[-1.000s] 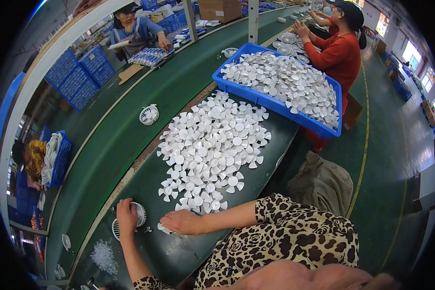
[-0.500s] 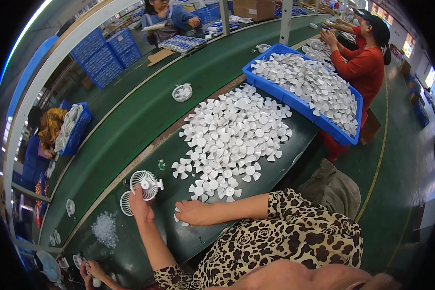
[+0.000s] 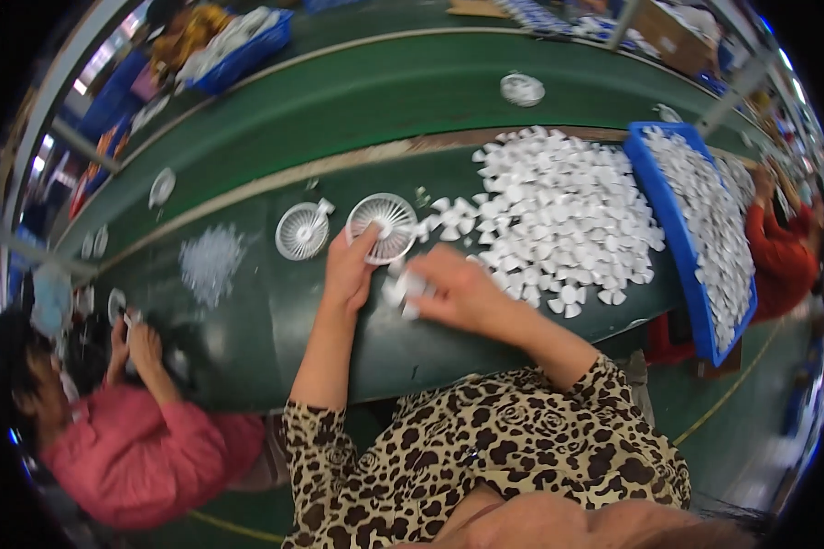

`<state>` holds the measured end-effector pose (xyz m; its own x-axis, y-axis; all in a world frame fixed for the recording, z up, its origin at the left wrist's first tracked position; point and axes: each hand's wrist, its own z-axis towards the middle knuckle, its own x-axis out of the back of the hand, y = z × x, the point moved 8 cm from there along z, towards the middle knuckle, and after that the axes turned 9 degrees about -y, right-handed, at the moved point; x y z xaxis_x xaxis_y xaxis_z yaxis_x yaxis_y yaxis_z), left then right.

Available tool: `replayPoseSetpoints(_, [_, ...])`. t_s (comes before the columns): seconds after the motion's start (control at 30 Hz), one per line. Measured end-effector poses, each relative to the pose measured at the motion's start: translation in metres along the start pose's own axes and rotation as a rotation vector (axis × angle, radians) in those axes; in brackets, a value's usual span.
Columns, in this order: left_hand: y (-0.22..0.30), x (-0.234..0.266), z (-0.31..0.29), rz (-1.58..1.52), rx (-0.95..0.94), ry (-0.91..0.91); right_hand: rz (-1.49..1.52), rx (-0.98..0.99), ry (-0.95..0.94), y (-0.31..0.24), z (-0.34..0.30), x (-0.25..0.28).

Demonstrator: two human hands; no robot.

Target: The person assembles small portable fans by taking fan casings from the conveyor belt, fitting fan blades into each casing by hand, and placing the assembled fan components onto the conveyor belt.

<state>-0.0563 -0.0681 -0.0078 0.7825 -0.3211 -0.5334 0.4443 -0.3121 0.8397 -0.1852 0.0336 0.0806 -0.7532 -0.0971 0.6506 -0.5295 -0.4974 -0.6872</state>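
My left hand (image 3: 348, 274) grips a round white fan housing (image 3: 382, 228) with a slatted grille, its fingers closed on the rim. Close by on the right, my right hand (image 3: 460, 289) pinches a white fan blade (image 3: 401, 295), smeared by motion, just below the housing. Whether blade and housing touch, I cannot tell. A second fan housing (image 3: 301, 231) lies on the dark green table left of my left hand. To the right spreads a large heap of white fan blades (image 3: 563, 215), with a few loose ones near the housing.
A blue crate (image 3: 673, 220) full of fan blades stands at the right. Small clear parts (image 3: 210, 263) lie piled at the left. Beyond the table, a green conveyor belt (image 3: 375, 101) carries a fan housing (image 3: 522, 89). Co-workers sit at the left (image 3: 146, 448) and right (image 3: 783, 252).
The view has swung left, bringing the co-worker in pink into sight. My right hand, earlier low over the table, now holds a fan blade near the housing. My left hand still grips the housing.
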Motion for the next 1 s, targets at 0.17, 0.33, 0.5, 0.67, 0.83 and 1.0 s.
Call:
replayPoseSetpoints(0.17, [0.005, -0.018, -0.008, 0.051, 0.020, -0.070, -0.345, 0.001, 0.125, -0.005, 0.026, 0.024])
replayPoseSetpoints(0.33, [0.004, -0.031, -0.015, 0.058, 0.007, -0.119, -0.428, -0.009, 0.062, -0.001, 0.041, 0.010])
replayPoseSetpoints(0.5, [0.017, -0.030, -0.017, 0.189, -0.112, -0.044, -0.316, -0.002, 0.074, 0.006, 0.046, 0.006])
replayPoseSetpoints(0.67, [0.027, -0.022, -0.016, 0.258, -0.155, -0.025, -0.383, 0.082, 0.222, 0.004, 0.055, 0.042])
replayPoseSetpoints(0.83, [0.038, -0.022, -0.020, 0.618, -0.278, -0.026, 0.013, -0.213, -0.269, 0.049, 0.080, 0.015])
replayPoseSetpoints(1.0, [0.046, -0.016, -0.022, 0.784, -0.300, 0.021, -0.007, -0.138, -0.258, 0.048, 0.088, 0.005])
